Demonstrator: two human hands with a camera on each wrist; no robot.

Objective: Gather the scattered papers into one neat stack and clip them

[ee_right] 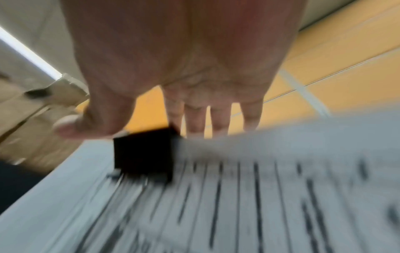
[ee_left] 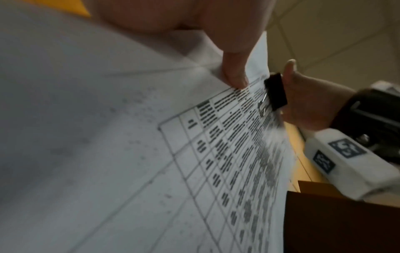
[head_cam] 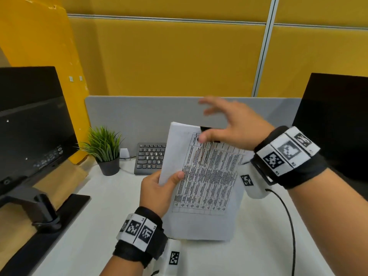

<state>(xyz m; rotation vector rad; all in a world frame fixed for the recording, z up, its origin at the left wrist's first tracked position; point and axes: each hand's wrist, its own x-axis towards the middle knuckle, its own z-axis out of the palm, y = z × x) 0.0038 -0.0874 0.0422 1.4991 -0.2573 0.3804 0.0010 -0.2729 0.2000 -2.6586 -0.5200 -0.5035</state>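
A stack of white papers (head_cam: 207, 186) with a printed table on top is held tilted above the desk. My left hand (head_cam: 169, 180) grips its left edge, the thumb (ee_left: 234, 75) lying on the top sheet and the fingers hidden behind. A black binder clip (head_cam: 206, 129) sits on the stack's top edge, with one wire handle (head_cam: 205, 156) folded flat onto the page. My right hand (head_cam: 211, 121) hovers over the clip with fingers spread and straight, and its thumb tip touches the clip (ee_right: 142, 152). The right wrist view is blurred.
On the white desk (head_cam: 89, 236) stand a keyboard (head_cam: 150, 156) and a small potted plant (head_cam: 105, 150) behind the papers. Dark monitors flank the space at left (head_cam: 33, 124) and right (head_cam: 334, 120). A grey divider (head_cam: 139, 116) closes the back. A black cable (head_cam: 288, 216) runs at right.
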